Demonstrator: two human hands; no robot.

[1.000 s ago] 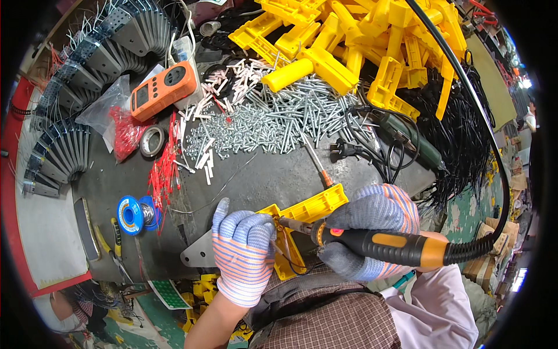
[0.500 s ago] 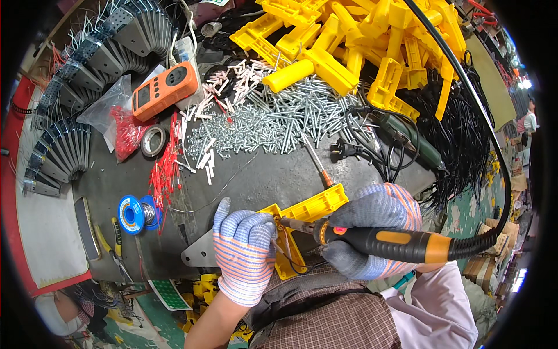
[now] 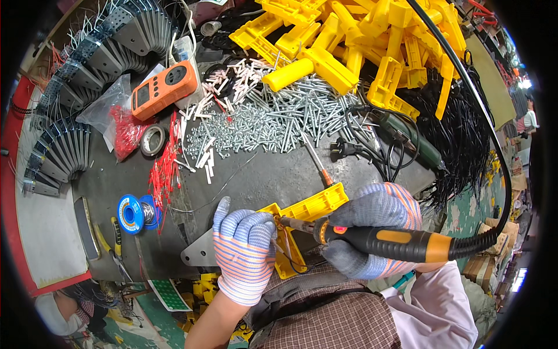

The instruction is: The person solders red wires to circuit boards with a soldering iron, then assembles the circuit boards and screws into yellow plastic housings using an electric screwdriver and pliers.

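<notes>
My left hand (image 3: 245, 250), in a striped knit glove, closes on a yellow plastic housing (image 3: 314, 203) at the bench's near edge. One finger sticks out, and the fingertips at the housing are partly hidden. My right hand (image 3: 375, 230), also gloved, is wrapped round a black and orange soldering iron (image 3: 395, 244). Its metal tip points left into the housing's corner, close to my left fingers; the exact contact point is too small to make out. A dark wire (image 3: 290, 260) loops out of the housing. Beside my left hand lies a flat grey metal plate (image 3: 200, 251) with holes.
A blue solder spool (image 3: 131, 214), pliers (image 3: 118, 238) and red-tipped wires (image 3: 167, 174) lie left. Beyond are loose screws (image 3: 279, 116), a screwdriver (image 3: 315, 157), an orange meter (image 3: 165, 90) and piled yellow housings (image 3: 372, 35). A green power tool (image 3: 415, 142) lies right; the iron's cable (image 3: 504, 174) arcs there.
</notes>
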